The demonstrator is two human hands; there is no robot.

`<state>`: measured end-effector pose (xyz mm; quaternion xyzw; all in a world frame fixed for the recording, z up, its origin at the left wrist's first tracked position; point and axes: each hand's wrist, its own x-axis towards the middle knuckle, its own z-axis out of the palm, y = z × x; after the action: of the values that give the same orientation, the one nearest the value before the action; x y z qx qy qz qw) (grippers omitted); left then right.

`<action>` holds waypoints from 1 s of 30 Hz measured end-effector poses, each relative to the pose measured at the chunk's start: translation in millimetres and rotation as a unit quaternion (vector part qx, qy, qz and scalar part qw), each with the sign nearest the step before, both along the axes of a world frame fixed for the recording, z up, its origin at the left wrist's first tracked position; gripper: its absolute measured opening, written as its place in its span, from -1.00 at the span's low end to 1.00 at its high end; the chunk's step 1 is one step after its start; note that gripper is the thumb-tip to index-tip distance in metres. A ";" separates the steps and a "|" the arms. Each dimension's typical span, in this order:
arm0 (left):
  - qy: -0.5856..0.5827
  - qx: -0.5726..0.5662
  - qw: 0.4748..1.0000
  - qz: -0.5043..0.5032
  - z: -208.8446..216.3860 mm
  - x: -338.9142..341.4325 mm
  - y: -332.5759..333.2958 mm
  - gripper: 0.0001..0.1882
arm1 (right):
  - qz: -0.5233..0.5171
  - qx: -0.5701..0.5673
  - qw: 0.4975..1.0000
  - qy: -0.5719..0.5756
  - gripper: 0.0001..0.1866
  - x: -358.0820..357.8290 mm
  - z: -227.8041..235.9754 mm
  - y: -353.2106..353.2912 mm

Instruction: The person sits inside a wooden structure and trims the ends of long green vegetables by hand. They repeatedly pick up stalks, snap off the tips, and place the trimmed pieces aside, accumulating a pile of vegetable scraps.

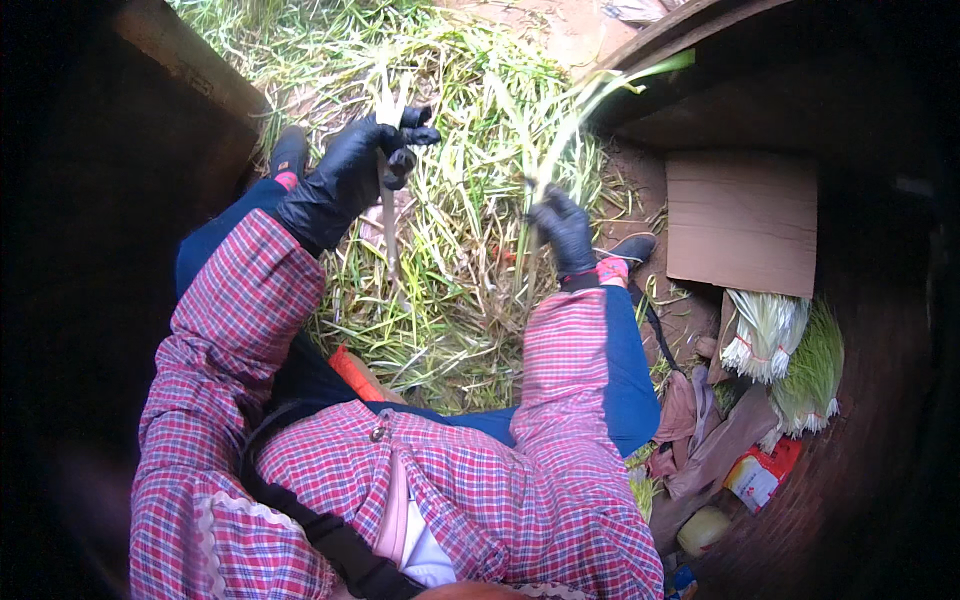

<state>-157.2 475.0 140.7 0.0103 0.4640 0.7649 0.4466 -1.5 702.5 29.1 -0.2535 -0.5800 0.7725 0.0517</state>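
My left hand (350, 175), in a black glove, is closed around a thin pale stalk (390, 230). Whitish leaf ends stick up above the fingers, and the brownish stem hangs down below them. To the right, my right hand (565, 230), also black-gloved and a little blurred, grips some long green leaves (575, 120). They rise from the fist and bend over to the upper right, pale low down and greener at the tip. The two hands are apart, both above a loose heap of green and yellowish leaf scraps (460, 250) between my legs.
At the right, a cardboard sheet (742, 222) stands above a white-stemmed bundle (768, 330) tied with a red band and a green bundle (808, 375). Nearby lie a red and white packet (763, 472) and a round pale-green object (703, 530). A brown panel (190, 75) borders the left.
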 end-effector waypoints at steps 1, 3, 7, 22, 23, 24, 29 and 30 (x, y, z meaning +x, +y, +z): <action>-0.009 -0.008 1.000 0.004 -3.8 0.7 2.2 -0.64 | 0.017 -0.009 1.000 0.010 -0.60 3.5 1.7 -9.5; 0.042 -0.056 0.998 0.008 -13.8 7.2 9.5 -0.65 | 0.018 -0.005 0.995 0.099 -0.56 4.4 1.0 -29.9; 0.173 -0.137 0.974 -0.055 -33.1 16.5 20.5 -0.66 | 0.098 -0.011 0.990 0.102 -0.55 4.7 3.9 -68.4; 0.138 -0.094 0.985 0.035 -31.3 4.3 4.1 -0.81 | 0.102 0.180 0.978 0.002 -0.82 16.8 -66.9 -89.1; 0.132 -0.047 0.989 0.054 -28.5 1.5 2.8 -0.81 | 0.117 0.237 0.961 -0.081 -0.81 25.6 -78.5 -87.4; 0.135 -0.051 0.988 0.062 -24.8 -3.2 0.6 -0.80 | 0.247 0.349 0.893 -0.139 -0.80 33.8 -86.6 -84.2; 0.131 -0.123 0.983 0.028 -16.9 -0.6 3.5 -0.78 | 0.229 0.424 0.832 -0.276 -0.67 41.5 -55.0 -47.6; 0.140 -0.117 0.983 0.025 -18.6 5.5 6.5 -0.77 | 0.168 0.417 0.878 -0.164 -0.68 33.3 -37.0 -43.0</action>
<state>-151.6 481.5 122.1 0.0534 0.6081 0.7076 0.3558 31.8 659.5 -7.9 -0.2306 -0.8825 0.4031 -0.0736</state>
